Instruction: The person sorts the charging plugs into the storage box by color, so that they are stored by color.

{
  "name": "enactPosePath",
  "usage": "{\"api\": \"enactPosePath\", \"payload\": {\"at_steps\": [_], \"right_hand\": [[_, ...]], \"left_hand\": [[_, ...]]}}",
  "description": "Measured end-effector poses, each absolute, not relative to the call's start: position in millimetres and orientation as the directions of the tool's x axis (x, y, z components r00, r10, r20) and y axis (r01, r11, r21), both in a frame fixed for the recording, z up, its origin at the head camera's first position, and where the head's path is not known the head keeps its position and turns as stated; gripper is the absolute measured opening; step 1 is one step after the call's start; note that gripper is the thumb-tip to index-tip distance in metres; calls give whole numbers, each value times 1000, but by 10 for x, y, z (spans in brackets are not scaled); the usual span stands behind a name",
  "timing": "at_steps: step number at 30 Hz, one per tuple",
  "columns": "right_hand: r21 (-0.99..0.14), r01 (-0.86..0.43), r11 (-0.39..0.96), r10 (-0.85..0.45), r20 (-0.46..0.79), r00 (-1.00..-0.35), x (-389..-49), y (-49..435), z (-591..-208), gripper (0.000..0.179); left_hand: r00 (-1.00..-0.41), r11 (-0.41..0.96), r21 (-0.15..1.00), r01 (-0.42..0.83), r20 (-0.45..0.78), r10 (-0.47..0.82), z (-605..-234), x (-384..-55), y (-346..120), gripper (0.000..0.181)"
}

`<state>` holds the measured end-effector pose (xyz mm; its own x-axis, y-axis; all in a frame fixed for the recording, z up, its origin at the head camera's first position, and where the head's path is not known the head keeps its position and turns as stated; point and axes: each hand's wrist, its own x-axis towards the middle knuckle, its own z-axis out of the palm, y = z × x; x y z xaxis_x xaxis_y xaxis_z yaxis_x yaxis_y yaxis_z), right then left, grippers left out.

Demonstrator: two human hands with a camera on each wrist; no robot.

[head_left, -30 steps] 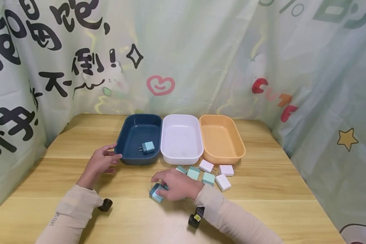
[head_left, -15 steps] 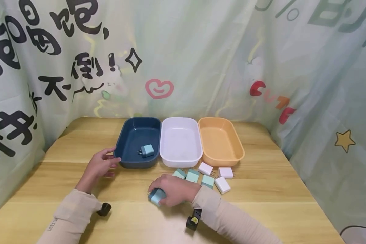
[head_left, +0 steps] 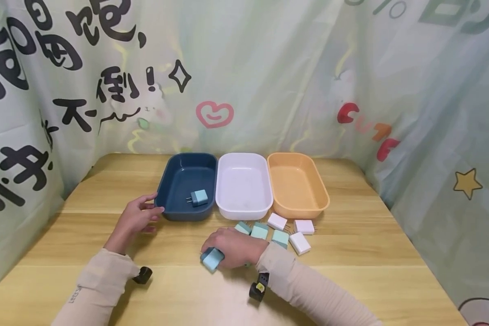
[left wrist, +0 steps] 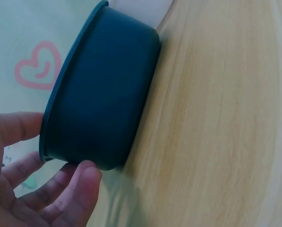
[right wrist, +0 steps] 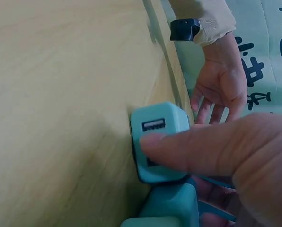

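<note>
Right hand [head_left: 234, 246]: fingers bent, thumb laid on the port face of a blue charger [head_left: 213, 260]; reads as a pinch. Charger is on the person's side of the white tray [head_left: 244, 181], a little to that tray's left. On the table [head_left: 187, 294] or just lifted: cannot tell. Right wrist view puts a second charger [right wrist: 171, 203] just beside it, partly covered, plus the edge of a paler one [right wrist: 153, 222].

Left hand [head_left: 136, 219]: fingers relaxed and apart, touching the near left corner of the blue tray [head_left: 187, 176], which stands directly left of the white tray. No charger in this hand.

Farther out: one lone charger [head_left: 198, 197] in the blue tray. Three green chargers [head_left: 260, 231] in front of the white tray, toward its right. Three white chargers [head_left: 277, 221] off its near right corner, before the orange tray [head_left: 297, 181], itself right of the white one.

Progress, my judgement: early. One charger in a tray; the pinched one and the loose ones left outside. None seen in white or orange trays. Exact count left uncertain; right hand covers some.
</note>
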<state>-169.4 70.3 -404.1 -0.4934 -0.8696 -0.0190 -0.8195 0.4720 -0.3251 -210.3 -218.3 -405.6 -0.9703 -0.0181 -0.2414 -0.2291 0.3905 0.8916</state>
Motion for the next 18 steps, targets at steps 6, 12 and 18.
{"api": "enactPosePath", "payload": {"at_steps": [6,12,18], "right_hand": [[-371,-791,486,-859,-33,-511,-1714,691,-3983,47],[-411,-758,507,-835,-18,-549,-1739,662,-3918,46],[-463,-721,515,-813,2,-582,-1800,644,-3876,48]], "left_hand": [[-971,382,896,-225,-238,-13,-4058,-2107,-2175,69],[-968,380,893,-239,-250,-20,-4064,-2104,-2179,70],[-966,385,890,-244,-256,-20,-4055,-2105,-2181,69]]}}
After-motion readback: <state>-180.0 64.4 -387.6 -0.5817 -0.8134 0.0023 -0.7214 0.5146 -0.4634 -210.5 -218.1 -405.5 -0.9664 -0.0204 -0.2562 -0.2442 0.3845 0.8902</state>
